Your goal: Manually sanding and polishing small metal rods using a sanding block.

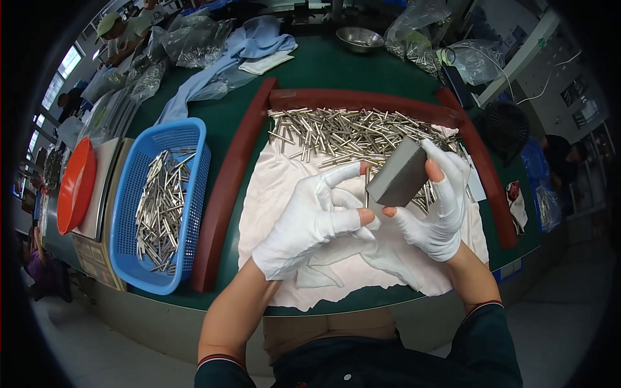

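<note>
My left hand [317, 210], in a white glove with bare fingertips, pinches a slim metal pin [367, 186] upright between thumb and index finger. My right hand [436, 207], gloved the same way, grips a dark grey rectangular block [400, 173], which is tilted, its left edge close beside the pin. Whether the two touch I cannot tell. Beyond both hands a wide heap of metal pins [336, 132] lies on a pale pink cloth [265, 207]. A crumpled white cloth [323, 268] is under my hands.
Dark red padded bars [233, 194] border the pink cloth on the left, back and right. Left of them stands a blue plastic basket [119, 226] of pins, then an orange-red bowl [76, 184]. A metal bowl [359, 40], bags and blue cloth [262, 42] sit at the back.
</note>
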A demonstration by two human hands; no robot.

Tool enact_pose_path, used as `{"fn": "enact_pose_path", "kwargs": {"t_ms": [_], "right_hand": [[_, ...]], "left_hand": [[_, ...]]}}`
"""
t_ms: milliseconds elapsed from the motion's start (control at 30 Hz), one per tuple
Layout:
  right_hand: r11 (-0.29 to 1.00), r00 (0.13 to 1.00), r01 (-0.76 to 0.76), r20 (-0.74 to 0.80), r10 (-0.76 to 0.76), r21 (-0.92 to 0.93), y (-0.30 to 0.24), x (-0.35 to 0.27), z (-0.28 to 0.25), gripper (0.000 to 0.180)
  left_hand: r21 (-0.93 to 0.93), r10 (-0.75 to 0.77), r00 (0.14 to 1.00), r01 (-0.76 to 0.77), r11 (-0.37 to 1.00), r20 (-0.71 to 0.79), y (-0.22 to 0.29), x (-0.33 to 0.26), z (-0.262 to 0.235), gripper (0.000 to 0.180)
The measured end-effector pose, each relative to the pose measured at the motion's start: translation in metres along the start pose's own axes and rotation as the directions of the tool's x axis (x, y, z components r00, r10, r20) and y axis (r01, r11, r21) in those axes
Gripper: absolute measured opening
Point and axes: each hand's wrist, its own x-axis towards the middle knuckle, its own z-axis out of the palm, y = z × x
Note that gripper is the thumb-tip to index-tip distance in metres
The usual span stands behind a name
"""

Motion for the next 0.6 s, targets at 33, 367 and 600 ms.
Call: {"fn": "enact_pose_path", "kwargs": {"t_ms": [33, 367, 600], "right_hand": [[0.999, 1.000, 0.026, 0.010, -0.026, -0.030, 0.000, 0.001, -0.001, 0.092], [0.997, 0.997, 0.069, 0.028, -0.068, -0.031, -0.002, 0.006, -0.003, 0.093], [0.994, 0.995, -0.097, -0.037, 0.095, -0.045, 0.016, 0.009, -0.011, 0.094]], "left_hand": [[0.012, -0.004, 1.000, 0.004, 1.000, 0.017, -0.003, 0.002, 0.001, 0.075], [0.029, 0.011, 1.000, -0.011, 1.000, 0.007, -0.002, 0.004, 0.005, 0.073], [0.153, 0.171, 0.982, -0.158, 0.975, -0.076, -0.004, 0.009, -0.017, 0.072]]}}
